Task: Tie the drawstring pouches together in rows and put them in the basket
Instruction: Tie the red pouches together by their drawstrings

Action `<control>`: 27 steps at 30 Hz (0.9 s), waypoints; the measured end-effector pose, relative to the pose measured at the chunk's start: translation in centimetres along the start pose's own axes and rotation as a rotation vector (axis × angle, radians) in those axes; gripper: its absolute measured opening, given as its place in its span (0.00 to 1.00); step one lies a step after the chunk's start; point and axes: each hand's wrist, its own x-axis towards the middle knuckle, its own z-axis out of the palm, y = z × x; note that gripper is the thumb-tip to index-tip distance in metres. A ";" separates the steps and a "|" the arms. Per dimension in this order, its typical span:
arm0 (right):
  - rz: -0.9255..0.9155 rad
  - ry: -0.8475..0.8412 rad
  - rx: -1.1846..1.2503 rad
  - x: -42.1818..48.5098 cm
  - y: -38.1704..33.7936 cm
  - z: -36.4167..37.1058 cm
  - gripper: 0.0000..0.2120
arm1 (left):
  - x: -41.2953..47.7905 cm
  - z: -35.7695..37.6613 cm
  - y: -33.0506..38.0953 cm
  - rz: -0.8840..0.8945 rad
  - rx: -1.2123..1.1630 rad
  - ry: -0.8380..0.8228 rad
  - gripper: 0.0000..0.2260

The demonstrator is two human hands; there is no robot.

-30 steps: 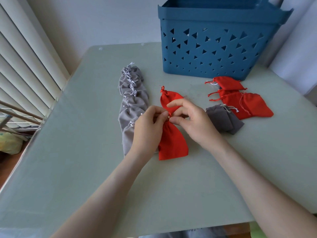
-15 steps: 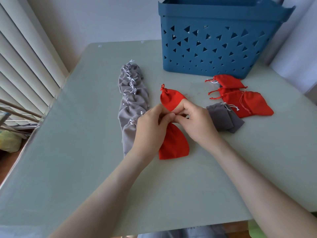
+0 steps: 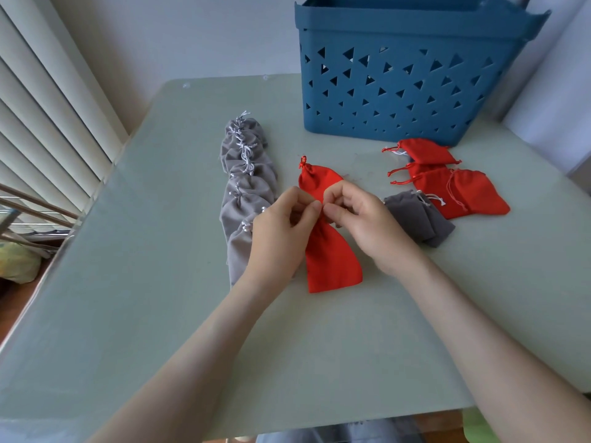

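in front of the basket (image 3: 415, 91), left hand (image 3: 281, 231) and right hand (image 3: 367, 225) both pinch the join between two red pouches (image 3: 332, 266). the cloth looks light and limp, so the neck cords seem the best hold. the tied grey row (image 3: 246, 193) lies left of the basket, on a pale green table (image 3: 160, 314) beside the blinds (image 3: 48, 123).

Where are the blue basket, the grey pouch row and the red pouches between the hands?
blue basket (image 3: 415, 27): head view, on the front rim band.
grey pouch row (image 3: 248, 193): head view, on a pouch midway along the row.
red pouches (image 3: 332, 263): head view, on the nearer pouch's body.
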 end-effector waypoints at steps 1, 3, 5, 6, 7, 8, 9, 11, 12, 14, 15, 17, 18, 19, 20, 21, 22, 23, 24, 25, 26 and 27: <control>-0.018 0.007 -0.037 0.0 0.0 0.0 0.12 | 0.1 -0.1 -0.1 -0.049 -0.040 -0.030 0.06; -0.051 0.023 -0.130 -0.1 0.0 0.0 0.12 | 0.3 -0.3 -0.2 -0.163 -0.134 -0.114 0.06; -0.075 0.031 -0.189 -0.1 0.1 0.1 0.13 | 0.7 -0.7 -0.5 -0.224 -0.168 -0.199 0.07; -0.084 0.034 -0.206 -0.2 0.1 0.2 0.14 | 0.9 -0.9 -0.7 -0.234 -0.162 -0.233 0.07; -0.093 0.037 -0.219 -0.2 0.0 0.2 0.14 | 1.0 -1.0 -0.8 -0.238 -0.153 -0.258 0.08; -0.100 0.041 -0.227 -0.2 0.1 0.2 0.15 | 1.1 -1.0 -0.8 -0.241 -0.143 -0.275 0.08; -0.108 0.043 -0.232 -0.2 0.1 0.2 0.15 | 1.1 -1.0 -0.8 -0.249 -0.141 -0.288 0.09; -0.125 0.050 -0.247 -0.2 0.3 0.3 0.15 | 1.2 -1.2 -0.8 -0.289 -0.184 -0.322 0.09; -0.137 0.052 -0.251 -0.2 0.3 0.4 0.14 | 1.3 -1.3 -0.8 -0.318 -0.227 -0.346 0.09; -0.147 0.055 -0.224 -0.2 0.2 0.4 0.12 | 1.4 -1.4 -0.9 -0.373 -0.313 -0.380 0.09; -0.142 0.058 -0.193 -0.2 0.1 0.4 0.12 | 1.5 -1.4 -0.9 -0.384 -0.346 -0.372 0.09; -0.110 0.062 -0.126 -0.1 0.0 0.3 0.12 | 1.5 -1.2 -1.0 -0.360 -0.373 -0.293 0.09; -0.074 0.055 -0.087 0.0 0.0 0.3 0.12 | 1.4 -1.1 -1.0 -0.328 -0.359 -0.238 0.10; -0.025 0.041 -0.045 0.0 0.0 0.4 0.11 | 1.4 -0.9 -1.1 -0.289 -0.325 -0.183 0.09; 0.032 0.019 -0.001 0.0 0.0 0.5 0.09 | 1.3 -0.8 -1.1 -0.247 -0.270 -0.132 0.09; 0.089 -0.006 0.048 0.0 0.0 0.7 0.08 | 1.2 -0.7 -1.1 -0.205 -0.204 -0.090 0.08; 0.141 -0.034 0.099 -0.1 0.0 0.8 0.07 | 1.0 -0.6 -1.1 -0.164 -0.145 -0.062 0.07; 0.176 -0.062 0.137 -0.1 0.0 0.8 0.07 | 0.9 -0.5 -1.0 -0.126 -0.096 -0.044 0.07; 0.197 -0.083 0.156 -0.1 0.0 0.8 0.06 | 0.7 -0.5 -0.9 -0.096 -0.049 -0.028 0.06; 0.207 -0.094 0.159 -0.2 0.0 0.7 0.06 | 0.6 -0.4 -0.7 -0.074 -0.004 -0.012 0.06; 0.214 -0.097 0.158 -0.1 -0.1 0.6 0.06 | 0.5 -0.3 -0.6 -0.059 0.036 0.005 0.05; 0.220 -0.094 0.152 -0.1 -0.1 0.5 0.07 | 0.4 -0.2 -0.6 -0.050 0.067 0.023 0.05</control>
